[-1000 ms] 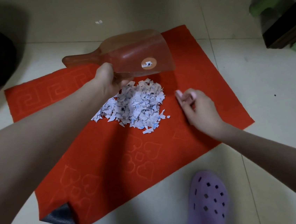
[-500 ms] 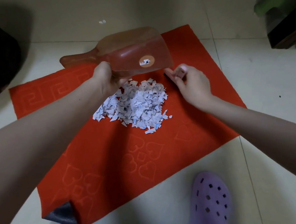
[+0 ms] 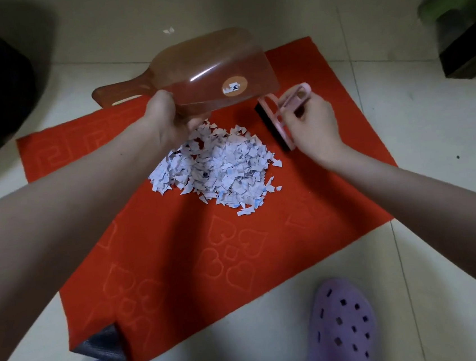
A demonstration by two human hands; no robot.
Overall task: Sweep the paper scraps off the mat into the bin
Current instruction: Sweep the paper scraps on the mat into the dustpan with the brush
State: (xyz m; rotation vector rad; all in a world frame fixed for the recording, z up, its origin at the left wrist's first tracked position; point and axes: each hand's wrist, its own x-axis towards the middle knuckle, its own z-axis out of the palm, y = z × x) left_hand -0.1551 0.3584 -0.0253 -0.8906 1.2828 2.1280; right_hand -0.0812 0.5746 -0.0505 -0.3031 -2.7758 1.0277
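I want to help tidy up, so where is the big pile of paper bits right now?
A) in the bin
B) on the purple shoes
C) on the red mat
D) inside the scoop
C: the paper scraps lie heaped on the red mat. The left hand holds the scoop at the heap's far edge, and the right hand holds the brush beside it.

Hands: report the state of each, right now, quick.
Left hand: grips the brown dustpan, lifted over the mat.
Right hand: holds the pink brush by its handle.
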